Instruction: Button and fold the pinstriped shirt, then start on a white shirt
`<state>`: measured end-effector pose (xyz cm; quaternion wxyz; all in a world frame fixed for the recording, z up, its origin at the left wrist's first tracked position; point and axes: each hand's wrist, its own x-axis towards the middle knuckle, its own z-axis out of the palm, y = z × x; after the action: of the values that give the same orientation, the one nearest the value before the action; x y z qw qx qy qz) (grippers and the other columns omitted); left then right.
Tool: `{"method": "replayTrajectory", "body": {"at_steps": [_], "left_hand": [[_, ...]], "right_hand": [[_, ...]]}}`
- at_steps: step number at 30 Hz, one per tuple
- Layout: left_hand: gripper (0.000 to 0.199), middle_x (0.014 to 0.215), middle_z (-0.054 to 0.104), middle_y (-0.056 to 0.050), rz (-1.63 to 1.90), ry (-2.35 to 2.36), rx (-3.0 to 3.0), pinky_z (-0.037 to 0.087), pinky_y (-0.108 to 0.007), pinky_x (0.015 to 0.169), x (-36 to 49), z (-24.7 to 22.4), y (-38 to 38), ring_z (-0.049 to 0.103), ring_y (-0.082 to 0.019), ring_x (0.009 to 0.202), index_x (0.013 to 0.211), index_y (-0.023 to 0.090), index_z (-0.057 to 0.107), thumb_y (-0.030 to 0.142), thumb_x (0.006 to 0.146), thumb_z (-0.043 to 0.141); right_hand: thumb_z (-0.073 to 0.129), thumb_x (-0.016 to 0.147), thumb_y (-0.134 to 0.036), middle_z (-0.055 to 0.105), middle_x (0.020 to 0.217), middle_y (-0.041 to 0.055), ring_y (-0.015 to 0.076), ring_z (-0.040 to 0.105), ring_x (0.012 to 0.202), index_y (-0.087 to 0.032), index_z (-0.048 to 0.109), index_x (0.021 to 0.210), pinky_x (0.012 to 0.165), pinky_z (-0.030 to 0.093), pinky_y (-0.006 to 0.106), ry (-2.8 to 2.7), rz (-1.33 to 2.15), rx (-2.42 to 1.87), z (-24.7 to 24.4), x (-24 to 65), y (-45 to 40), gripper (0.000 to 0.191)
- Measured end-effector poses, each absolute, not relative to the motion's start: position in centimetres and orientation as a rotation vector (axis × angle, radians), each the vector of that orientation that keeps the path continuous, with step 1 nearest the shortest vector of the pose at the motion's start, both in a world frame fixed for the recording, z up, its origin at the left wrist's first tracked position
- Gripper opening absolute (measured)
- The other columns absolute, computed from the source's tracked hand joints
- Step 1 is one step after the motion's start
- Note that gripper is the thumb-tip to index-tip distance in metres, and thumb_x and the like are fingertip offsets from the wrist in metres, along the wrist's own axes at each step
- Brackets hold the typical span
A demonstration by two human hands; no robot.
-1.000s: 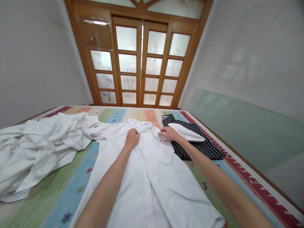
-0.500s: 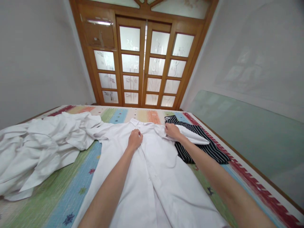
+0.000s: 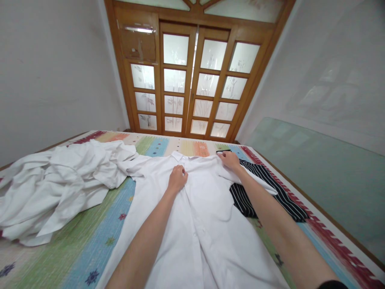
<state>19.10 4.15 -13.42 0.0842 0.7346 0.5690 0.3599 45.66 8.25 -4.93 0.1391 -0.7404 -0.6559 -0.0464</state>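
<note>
A white button-up shirt (image 3: 210, 208) lies spread on the bed, its collar (image 3: 178, 156) toward the far side and its front placket running toward me. My left hand (image 3: 178, 178) is closed on the placket just below the collar. At the shoulder seam on the right, my right hand (image 3: 229, 159) pinches the shirt's fabric. The right sleeve lies partly under my right forearm, over a black garment with white stripes (image 3: 273, 176). The left sleeve (image 3: 135, 165) stretches out toward a heap of white cloth.
Crumpled white cloth (image 3: 69, 180) is piled on the left of the bed. A colourful striped bedspread (image 3: 81, 249) covers the mattress. Beyond it stand wooden doors with glass panes (image 3: 192, 80). A pale green panel (image 3: 315, 172) leans along the right wall.
My right hand has moved outward and away from me along the shirt's shoulder, and the fabric there lies flatter. My left hand stays at the placket. The view has shifted slightly left.
</note>
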Motion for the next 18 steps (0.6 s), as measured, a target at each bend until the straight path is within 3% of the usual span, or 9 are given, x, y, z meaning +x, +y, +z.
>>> {"method": "replayTrajectory", "body": {"at_steps": [5, 8, 11, 15, 18], "left_hand": [[0.009, 0.086, 0.06, -0.006, 1.063, 1.697, 2.191, 0.044, -0.033, 0.084, 19.1, -13.3, 4.2, 0.056, -0.021, 0.091, 0.077, 0.019, 0.053, 0.011, 0.08, 0.054], [0.009, 0.085, 0.06, -0.006, 1.066, 1.695, 2.189, 0.044, -0.033, 0.084, 19.1, -13.3, 4.2, 0.056, -0.021, 0.091, 0.076, 0.019, 0.053, 0.011, 0.079, 0.054], [0.009, 0.085, 0.06, -0.006, 1.068, 1.69, 2.19, 0.045, -0.033, 0.085, 19.1, -13.2, 4.3, 0.057, -0.021, 0.091, 0.076, 0.019, 0.053, 0.011, 0.079, 0.054], [0.008, 0.085, 0.061, -0.007, 1.07, 1.682, 2.199, 0.045, -0.034, 0.086, 19.0, -13.2, 4.4, 0.057, -0.022, 0.092, 0.075, 0.019, 0.054, 0.011, 0.078, 0.053], [0.008, 0.085, 0.061, -0.008, 1.072, 1.677, 2.204, 0.045, -0.034, 0.086, 18.9, -13.2, 4.5, 0.058, -0.023, 0.091, 0.074, 0.019, 0.054, 0.012, 0.078, 0.053]], "right_hand": [[0.058, 0.084, -0.042, 0.072, 0.087, 0.0073, 0.0186, 0.063, 0.078, -0.015, 0.069, 0.094, 0.07, 0.045, 0.026, -2.136, 0.124, -1.772, -3.9, 49.7, 6.6, 0.031], [0.069, 0.073, -0.051, 0.071, 0.086, 0.0071, 0.0205, 0.062, 0.078, -0.017, 0.071, 0.089, 0.071, 0.046, 0.028, -2.327, 0.256, -1.802, -3.6, 51.9, 4.4, 0.038], [0.077, 0.063, -0.049, 0.071, 0.088, 0.0088, 0.0266, 0.062, 0.089, -0.019, 0.075, 0.078, 0.084, 0.045, 0.034, -2.532, 0.258, -1.899, -3.5, 53.7, 2.0, 0.035], [0.074, 0.069, -0.04, 0.066, 0.117, 0.01, 0.0301, 0.055, 0.115, -0.023, 0.077, 0.095, 0.103, 0.035, 0.041, -2.568, 0.27, -1.934, -3.5, 55.7, -0.2, 0.031], [0.081, 0.06, -0.039, 0.054, 0.137, 0.012, 0.0343, 0.044, 0.129, -0.024, 0.072, 0.112, 0.107, 0.031, 0.047, -2.492, 0.29, -2.099, -3.7, 57.1, -1.3, 0.055]]}}
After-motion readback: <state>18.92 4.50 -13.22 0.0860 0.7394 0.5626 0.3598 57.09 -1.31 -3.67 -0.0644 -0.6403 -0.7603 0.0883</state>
